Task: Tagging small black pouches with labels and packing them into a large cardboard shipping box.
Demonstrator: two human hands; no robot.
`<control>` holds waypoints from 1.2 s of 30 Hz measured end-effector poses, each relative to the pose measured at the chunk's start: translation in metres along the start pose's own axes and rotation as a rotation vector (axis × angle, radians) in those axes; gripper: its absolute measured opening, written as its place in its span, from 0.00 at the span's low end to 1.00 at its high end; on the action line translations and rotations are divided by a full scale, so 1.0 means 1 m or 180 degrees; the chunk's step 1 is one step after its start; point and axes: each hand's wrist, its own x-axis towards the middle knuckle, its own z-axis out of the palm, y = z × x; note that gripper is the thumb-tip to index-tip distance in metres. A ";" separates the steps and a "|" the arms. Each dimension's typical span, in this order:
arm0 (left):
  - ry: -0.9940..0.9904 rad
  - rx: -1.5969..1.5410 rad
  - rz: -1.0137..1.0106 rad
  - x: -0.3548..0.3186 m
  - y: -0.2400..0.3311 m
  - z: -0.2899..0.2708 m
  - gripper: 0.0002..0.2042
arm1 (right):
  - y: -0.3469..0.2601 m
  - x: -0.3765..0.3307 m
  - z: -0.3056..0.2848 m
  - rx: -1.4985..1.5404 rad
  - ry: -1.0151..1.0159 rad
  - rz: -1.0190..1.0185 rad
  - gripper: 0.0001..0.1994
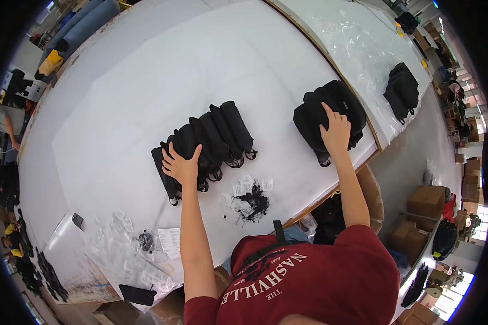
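Across the white table, several black fabric bags with small loops (211,135) lie overlapping in a slanting row. My left hand (181,165) rests on the near-left end of this row, its thumb and fingers spread over the cloth. Farther right lies a second pile of black bags (309,119), close to the table's wooden edge. My right hand (337,130) lies on top of that pile with the index finger stretched forward and the thumb apart. Neither hand is wrapped round a bag.
Between my arms sits a heap of black cords and white tags (249,201). Clear plastic bags (116,244) and a printed sheet (169,242) lie at near left. More black bags (402,92) rest on plastic film at far right. Cardboard boxes (425,201) stand beyond the right edge.
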 end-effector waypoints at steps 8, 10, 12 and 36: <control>0.0080 0.0063 0.0053 0.004 -0.012 -0.004 0.48 | -0.053 0.034 -0.055 0.3161 0.0693 0.0037 0.17; -0.0114 -0.0020 0.0044 0.011 -0.018 -0.014 0.45 | -0.077 0.045 -0.021 0.4839 -0.0098 0.0472 0.18; -0.0167 -0.0768 0.0062 0.025 -0.028 -0.024 0.43 | -0.095 0.053 0.037 0.5319 -0.1005 0.1292 0.24; -0.1257 -0.2914 -0.1378 0.019 -0.093 -0.051 0.30 | -0.146 0.009 0.156 0.4445 -0.1639 0.0662 0.26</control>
